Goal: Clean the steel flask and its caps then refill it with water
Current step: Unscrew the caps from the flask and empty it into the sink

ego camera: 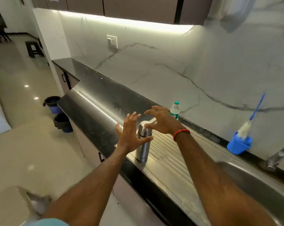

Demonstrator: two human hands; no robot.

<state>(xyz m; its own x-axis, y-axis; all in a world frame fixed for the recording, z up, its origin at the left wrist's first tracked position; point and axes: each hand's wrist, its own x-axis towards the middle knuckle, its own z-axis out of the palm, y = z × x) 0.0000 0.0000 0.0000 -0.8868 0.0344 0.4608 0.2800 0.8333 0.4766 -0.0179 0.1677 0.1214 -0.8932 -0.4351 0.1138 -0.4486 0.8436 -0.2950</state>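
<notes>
Hands [129, 136] [162, 122] possibly on flask [143, 148]; bottle [175, 110] behind.

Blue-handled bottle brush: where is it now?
Head view, far right: the blue-handled white bottle brush stands bristles-down in a blue plastic cup against the marble wall, just left of the steel tap.

**Steel flask upright on the drainboard**

The steel flask [142, 150] is a slim brushed-metal cylinder with a small dark printed mark low on its side. It stands upright with its rounded steel cap [142, 130] fitted on top. It rests at the left end of the ribbed drainboard [167, 154], close to the front edge.
</notes>
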